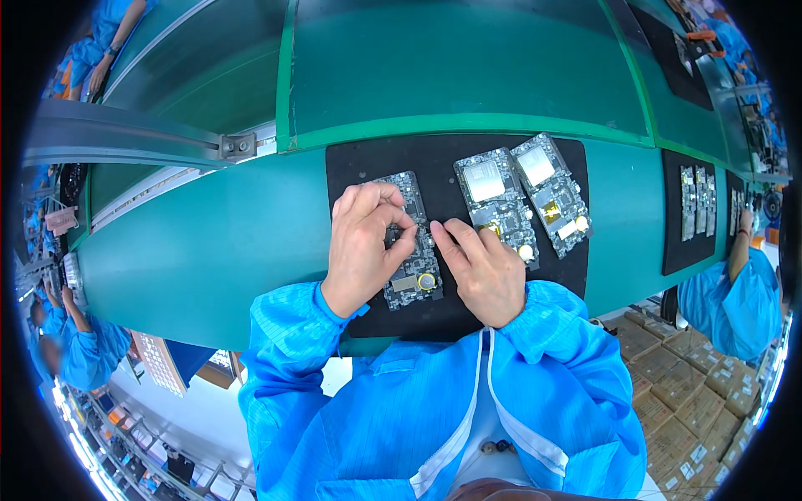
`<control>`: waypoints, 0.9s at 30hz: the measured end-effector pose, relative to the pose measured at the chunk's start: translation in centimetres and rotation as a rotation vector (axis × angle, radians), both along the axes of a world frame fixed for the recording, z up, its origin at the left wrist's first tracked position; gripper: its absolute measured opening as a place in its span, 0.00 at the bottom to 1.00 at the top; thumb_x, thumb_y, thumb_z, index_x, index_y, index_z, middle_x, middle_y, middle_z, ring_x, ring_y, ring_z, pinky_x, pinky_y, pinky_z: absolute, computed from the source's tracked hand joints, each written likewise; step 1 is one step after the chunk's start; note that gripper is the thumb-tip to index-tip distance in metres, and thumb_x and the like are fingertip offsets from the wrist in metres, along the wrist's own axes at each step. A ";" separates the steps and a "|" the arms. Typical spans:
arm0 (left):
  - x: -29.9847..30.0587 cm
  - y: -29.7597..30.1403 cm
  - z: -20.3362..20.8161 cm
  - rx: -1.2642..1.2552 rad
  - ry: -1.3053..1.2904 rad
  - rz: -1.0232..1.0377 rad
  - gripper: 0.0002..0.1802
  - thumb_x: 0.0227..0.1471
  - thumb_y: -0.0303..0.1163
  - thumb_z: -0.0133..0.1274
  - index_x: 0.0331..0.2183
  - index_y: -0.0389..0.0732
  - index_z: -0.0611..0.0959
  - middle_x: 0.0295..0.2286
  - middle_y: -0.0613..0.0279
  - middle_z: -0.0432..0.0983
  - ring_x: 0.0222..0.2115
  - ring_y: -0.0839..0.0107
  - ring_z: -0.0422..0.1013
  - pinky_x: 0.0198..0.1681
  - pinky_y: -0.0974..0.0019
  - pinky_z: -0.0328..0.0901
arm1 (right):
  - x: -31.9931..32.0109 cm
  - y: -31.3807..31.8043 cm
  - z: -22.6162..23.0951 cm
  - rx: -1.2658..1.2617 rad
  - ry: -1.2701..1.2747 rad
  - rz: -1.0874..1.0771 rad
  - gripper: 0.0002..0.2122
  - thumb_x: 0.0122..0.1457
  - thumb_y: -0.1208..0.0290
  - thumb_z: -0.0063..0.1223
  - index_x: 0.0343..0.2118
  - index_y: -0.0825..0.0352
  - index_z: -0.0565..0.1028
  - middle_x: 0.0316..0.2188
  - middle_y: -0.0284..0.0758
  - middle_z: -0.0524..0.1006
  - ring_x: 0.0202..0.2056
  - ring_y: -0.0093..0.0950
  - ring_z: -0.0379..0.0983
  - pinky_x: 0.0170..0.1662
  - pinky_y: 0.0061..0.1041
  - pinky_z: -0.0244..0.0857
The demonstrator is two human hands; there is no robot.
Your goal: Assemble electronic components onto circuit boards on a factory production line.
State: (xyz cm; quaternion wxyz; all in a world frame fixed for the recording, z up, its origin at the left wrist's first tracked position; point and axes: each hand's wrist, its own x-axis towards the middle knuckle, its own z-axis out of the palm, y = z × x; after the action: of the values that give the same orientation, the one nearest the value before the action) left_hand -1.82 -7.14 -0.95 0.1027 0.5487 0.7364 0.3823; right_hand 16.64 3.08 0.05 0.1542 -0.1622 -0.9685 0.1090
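Observation:
A populated circuit board (406, 296) lies on a black mat (351, 159), partly covered by my left hand (361, 242). The thumb and index finger of that hand are pinched together over the board's middle; whatever sits between the tips is too small to make out. At the board's right edge, my right hand (486, 275) has its thumb and index fingertip close together, and anything in them is hidden. Near the board's lower end shows a round part with a yellow rim (427, 281). Two more boards, a middle one (483, 179) and a right one (539, 167), carry silver shields.
The green bench (200, 275) runs left and right, with a green raised panel (459, 75) behind the mat. A metal rail (134, 138) juts in at the left. Another mat (672, 250) with boards lies right, near a co-worker's sleeve (735, 301). Cartons (685, 376) stand lower right.

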 end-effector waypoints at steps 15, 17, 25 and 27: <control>0.3 0.2 0.2 -0.002 0.070 0.006 0.09 0.37 0.22 0.68 0.25 0.41 0.84 0.39 0.63 0.77 0.41 0.59 0.72 0.47 0.56 0.64 | 0.2 -0.5 0.1 0.228 -0.134 0.113 0.25 0.51 0.73 0.57 0.54 0.75 0.77 0.50 0.34 0.72 0.30 0.26 0.68 0.24 0.21 0.70; -0.2 0.2 0.3 -0.040 0.048 -0.012 0.09 0.39 0.21 0.68 0.27 0.39 0.85 0.38 0.61 0.78 0.41 0.60 0.73 0.47 0.57 0.66 | 0.1 -0.2 0.4 0.029 -0.120 0.081 0.23 0.53 0.74 0.56 0.55 0.70 0.78 0.50 0.32 0.76 0.29 0.26 0.69 0.26 0.24 0.72; -3.7 -4.2 2.2 0.015 -0.103 0.285 0.11 0.50 0.23 0.66 0.38 0.38 0.85 0.41 0.53 0.78 0.45 0.57 0.75 0.50 0.59 0.68 | 6.8 6.8 2.0 -0.013 0.143 -0.638 0.19 0.57 0.71 0.65 0.52 0.67 0.80 0.48 0.39 0.77 0.34 0.40 0.81 0.33 0.37 0.76; -4.3 -5.5 1.8 0.020 -0.047 0.316 0.09 0.54 0.24 0.65 0.38 0.35 0.85 0.38 0.53 0.80 0.40 0.62 0.77 0.47 0.62 0.70 | 9.4 8.2 1.2 -0.052 0.077 -0.663 0.17 0.58 0.71 0.65 0.49 0.68 0.80 0.48 0.39 0.77 0.35 0.41 0.81 0.34 0.37 0.75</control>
State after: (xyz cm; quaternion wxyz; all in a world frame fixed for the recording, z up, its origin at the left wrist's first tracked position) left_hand -6.17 -12.67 0.90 0.0531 0.4178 0.8071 0.4139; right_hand 26.02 11.27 1.28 0.2135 -0.4681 -0.8534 0.0835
